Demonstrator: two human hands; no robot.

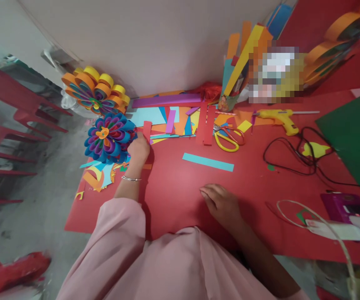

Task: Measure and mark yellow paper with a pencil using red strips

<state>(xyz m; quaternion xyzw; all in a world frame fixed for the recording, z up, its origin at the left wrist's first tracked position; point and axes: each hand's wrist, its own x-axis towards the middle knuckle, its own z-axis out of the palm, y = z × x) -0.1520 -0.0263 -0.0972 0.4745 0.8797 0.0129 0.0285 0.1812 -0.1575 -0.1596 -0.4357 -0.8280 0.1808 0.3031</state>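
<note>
My left hand [138, 150] is closed at the right edge of a layered paper flower [106, 137] with blue outer loops, purple inner loops and an orange centre. Its fingertips are hidden, but it seems to grip the flower's edge. My right hand [222, 204] rests low over the red table [173, 191], fingers loosely curled together with nothing visible in them. Between the hands and farther back lies a light blue paper strip [208, 162]. Scissors [228, 137] with yellow and red handles lie beyond it, beside red paper strips [205, 125].
Behind stands an orange and yellow paper flower [95, 89]. Coloured paper pieces [148, 116] lie along the wall, with paper scraps [100, 177] at the left edge. A yellow glue gun [280, 118], its black cord [292, 171] and a white power strip [333, 230] are at right.
</note>
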